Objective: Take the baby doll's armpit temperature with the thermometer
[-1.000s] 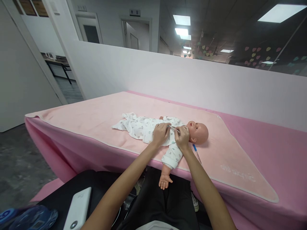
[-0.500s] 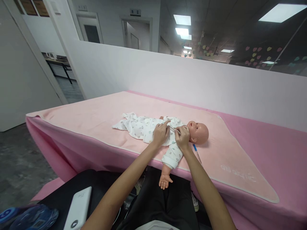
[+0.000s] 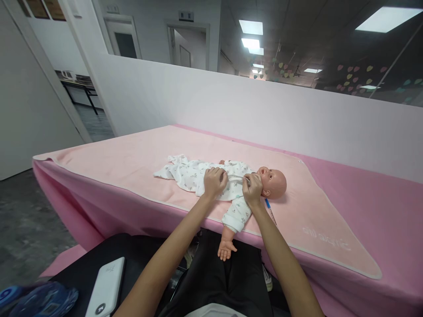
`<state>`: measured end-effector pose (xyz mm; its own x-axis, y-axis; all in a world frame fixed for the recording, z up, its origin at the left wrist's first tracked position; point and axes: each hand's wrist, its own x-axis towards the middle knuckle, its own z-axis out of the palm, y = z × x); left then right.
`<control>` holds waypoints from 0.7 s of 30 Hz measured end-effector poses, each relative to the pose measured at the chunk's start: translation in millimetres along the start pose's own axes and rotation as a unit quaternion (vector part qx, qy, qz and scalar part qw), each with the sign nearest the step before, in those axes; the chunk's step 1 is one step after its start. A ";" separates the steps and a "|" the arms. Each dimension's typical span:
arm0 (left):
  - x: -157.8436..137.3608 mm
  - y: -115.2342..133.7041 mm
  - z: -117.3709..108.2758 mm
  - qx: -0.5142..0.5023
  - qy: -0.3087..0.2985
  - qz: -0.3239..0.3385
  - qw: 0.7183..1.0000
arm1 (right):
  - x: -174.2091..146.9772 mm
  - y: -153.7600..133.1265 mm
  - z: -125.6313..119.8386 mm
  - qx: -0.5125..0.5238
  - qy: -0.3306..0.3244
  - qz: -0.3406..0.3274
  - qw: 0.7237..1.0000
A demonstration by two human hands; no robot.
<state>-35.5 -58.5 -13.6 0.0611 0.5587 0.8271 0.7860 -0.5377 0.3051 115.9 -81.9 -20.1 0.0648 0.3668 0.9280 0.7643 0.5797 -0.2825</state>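
A baby doll (image 3: pixel 276 181) lies on its back with its head to the right. It wears a white printed baby garment (image 3: pixel 191 176); one sleeved arm hangs over the near edge, its doll hand (image 3: pixel 227 247) palm up. My left hand (image 3: pixel 214 181) is closed over the garment's front at the belly, fingertips partly hidden. Beside the doll's chin, my right hand (image 3: pixel 253 188) pinches the garment's edge near the collar. A pale strip of cloth edge runs taut across the chest between both hands.
A thin stick with a blue end (image 3: pixel 267 204) lies by my right wrist on the pale pink blanket (image 3: pixel 324 220). Below left, a white power bank (image 3: pixel 107 284) and a blue plastic bottle (image 3: pixel 42 301) rest on a black seat (image 3: pixel 139 251). A white wall (image 3: pixel 264 114) stands behind.
My left hand has slid left along the garment, away from the right hand, and its fingers have curled in. My right hand stays nearly in place at the collar.
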 end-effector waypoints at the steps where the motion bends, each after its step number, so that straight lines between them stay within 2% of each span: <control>1: 0.3 -2.6 -1.0 0.003 0.004 -0.012 1.000 | 0.0 0.3 0.1 0.000 0.000 0.000 1.000; 6: -0.3 -12.6 -2.7 0.017 -0.003 -0.048 0.999 | -0.4 1.3 0.9 0.006 0.003 -0.001 1.000; 11: -2.7 -14.8 -5.4 0.022 -0.020 -0.008 1.000 | -1.1 2.0 2.0 -0.010 0.003 -0.007 1.000; 15: -4.7 -22.5 -11.6 -0.017 -0.072 0.036 0.997 | -1.4 2.3 3.4 -0.014 0.006 -0.013 1.000; 21: -6.0 -31.6 -17.9 -0.083 -0.103 0.002 0.991 | -1.8 1.6 4.4 -0.014 0.000 -0.013 1.000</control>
<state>-71.7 -56.1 -19.7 0.2020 0.6644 0.7196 0.6743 -0.6272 0.3898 114.2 -78.4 -23.3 0.0446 0.3509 0.9353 0.7830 0.5691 -0.2509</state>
